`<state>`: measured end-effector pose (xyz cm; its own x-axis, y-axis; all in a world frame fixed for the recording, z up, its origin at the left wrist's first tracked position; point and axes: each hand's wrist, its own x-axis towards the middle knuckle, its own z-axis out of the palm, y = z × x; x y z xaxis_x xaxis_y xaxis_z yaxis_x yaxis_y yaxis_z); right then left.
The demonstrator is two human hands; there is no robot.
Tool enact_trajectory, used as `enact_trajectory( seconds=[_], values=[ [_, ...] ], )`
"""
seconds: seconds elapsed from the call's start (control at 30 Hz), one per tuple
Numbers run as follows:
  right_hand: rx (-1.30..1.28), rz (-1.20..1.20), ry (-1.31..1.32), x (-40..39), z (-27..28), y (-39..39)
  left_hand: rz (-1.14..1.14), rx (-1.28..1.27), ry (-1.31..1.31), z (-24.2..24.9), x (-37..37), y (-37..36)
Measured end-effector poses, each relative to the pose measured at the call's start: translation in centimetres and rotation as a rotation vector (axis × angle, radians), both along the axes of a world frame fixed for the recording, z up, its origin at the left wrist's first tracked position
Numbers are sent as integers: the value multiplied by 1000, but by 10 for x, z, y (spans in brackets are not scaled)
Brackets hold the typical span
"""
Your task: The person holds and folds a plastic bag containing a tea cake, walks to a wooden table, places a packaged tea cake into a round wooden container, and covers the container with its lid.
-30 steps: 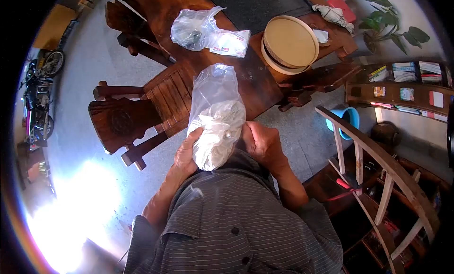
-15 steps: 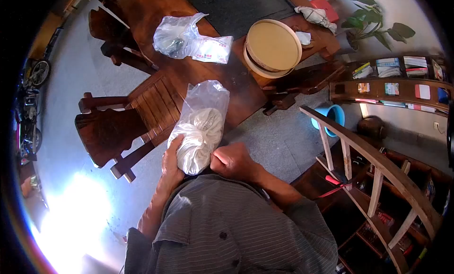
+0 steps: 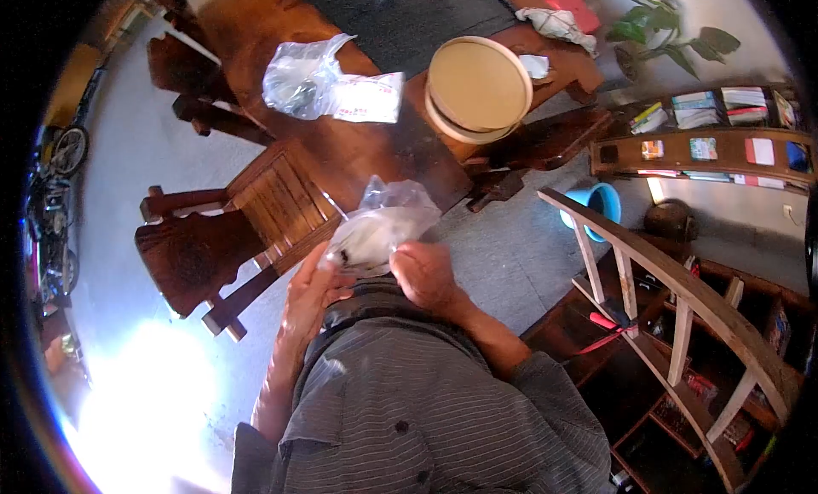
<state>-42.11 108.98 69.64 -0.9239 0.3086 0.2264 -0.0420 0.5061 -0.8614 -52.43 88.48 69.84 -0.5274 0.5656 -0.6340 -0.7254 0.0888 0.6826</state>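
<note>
Clear plastic bag (image 3: pixel 383 226) with white contents hangs at 12 o'clock, just ahead of the person's waist and near the table (image 3: pixel 341 157) edge. At its lower left, the left hand (image 3: pixel 315 285) lies against it, fingers slightly bent; I can't tell how firmly they grip. On the right side, the right hand (image 3: pixel 422 274) is curled, pinching the plastic between thumb and fingers. Beyond, a second plastic bag (image 3: pixel 300 75) lies beside a printed white packet (image 3: pixel 370 97) on the table towards 11, round trays (image 3: pixel 477 85) sit at 1, a wooden chair (image 3: pixel 200 251) stands at 10 and a blue bucket (image 3: pixel 607 206) at 2.
</note>
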Motion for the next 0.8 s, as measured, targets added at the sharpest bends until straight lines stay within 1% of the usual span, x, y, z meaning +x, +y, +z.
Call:
enact_trajectory(
  seconds=[0.03, 0.07, 0.1, 0.13, 0.17, 0.2, 0.23, 0.27, 0.3, 0.33, 0.37, 0.4, 0.47, 0.53, 0.6, 0.63, 0.67, 0.7, 0.73, 0.8],
  values=[
    [-59, 7, -25, -4, 6, 2, -15, -49, 101, 2, 1, 4],
    [-116, 14, -51, -8, 13, 2, 7, -86, 123, -3, -1, 3],
    [-199, -31, -24, -12, 22, 1, 28, -119, 145, -6, -3, 6],
    [-230, -53, -34, -14, 24, 2, 46, -148, 165, -8, -5, 9],
    [-259, -79, -45, -14, 26, 3, 113, -206, 205, -8, -5, 13],
    [-286, -106, -56, -14, 27, 5, 110, -250, 271, -4, -10, 14],
    [-266, -79, -67, -13, 31, 9, 105, -295, 332, 0, -13, 15],
    [-321, -112, -110, -12, 37, 9, 100, -341, 393, 5, -16, 15],
    [-375, -144, -152, -12, 47, 8, 156, -394, 413, 11, -17, 19],
    [-427, -173, -193, -12, 53, 10, 164, -380, 453, 14, -20, 19],
    [-235, -77, -94, -9, 42, 18, 170, -368, 491, 17, -21, 18],
    [-260, -95, -88, -7, 42, 22, 174, -355, 529, 21, -23, 18],
    [-302, -135, -73, -7, 45, 28, 234, -319, 525, 35, -25, 23],
    [-253, -157, -60, -11, 62, 31, 262, -246, 573, 48, -27, 25],
    [-184, -154, 4, -18, 69, 37, 255, -194, 538, 60, -33, 25],
    [-504, -244, -107, -24, 87, 33, 254, -163, 514, 62, -36, 25],
    [-541, -228, -84, -27, 96, 33, 249, -134, 486, 64, -38, 23],
    [-579, -217, -64, -27, 103, 34, 227, -28, 448, 70, -43, 20],
    [-617, -208, -47, -26, 110, 34, 196, -35, 516, 77, -45, 19],
    [-478, -191, -30, -30, 117, 43, 136, -36, 656, 97, -50, 22]
  ],
)
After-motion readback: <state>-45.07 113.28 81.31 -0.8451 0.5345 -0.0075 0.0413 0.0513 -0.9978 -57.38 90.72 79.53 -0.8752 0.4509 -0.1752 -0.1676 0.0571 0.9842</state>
